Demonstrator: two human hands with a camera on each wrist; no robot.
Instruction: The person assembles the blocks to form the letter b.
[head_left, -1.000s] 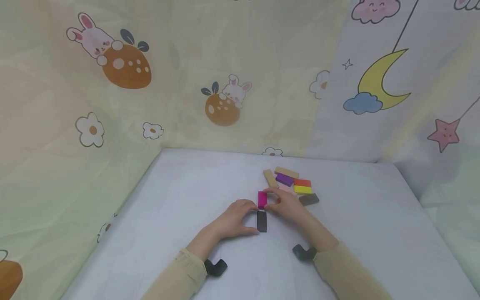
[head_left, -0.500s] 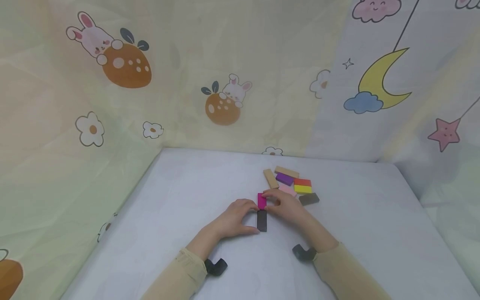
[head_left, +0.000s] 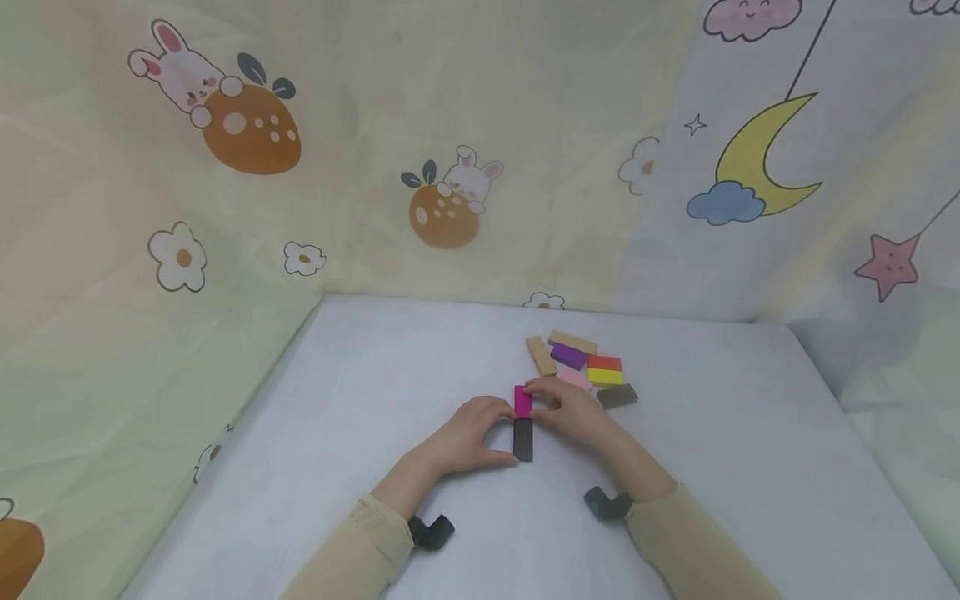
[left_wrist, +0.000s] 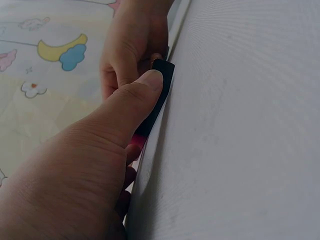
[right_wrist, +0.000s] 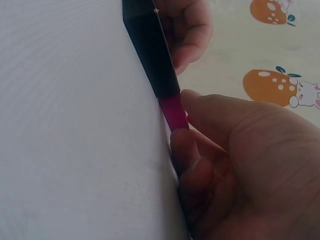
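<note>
On a white table (head_left: 360,400), the right hand (head_left: 573,412) pinches a magenta block (head_left: 522,401) between thumb and curled fingers. A second ago the block stood slightly higher; now it lies end to end with a black block (head_left: 522,439), touching it at 12 o'clock. The left hand (head_left: 465,437) stays where it was, thumb pressed on the black block's near end. At 1 o'clock, a cluster of coloured blocks (head_left: 585,369) lies unmoved.

left hand (head_left: 467,437): fingers curled, thumb pressing | right hand (head_left: 572,412): fingertips pinching | both forearms angled inward
</note>
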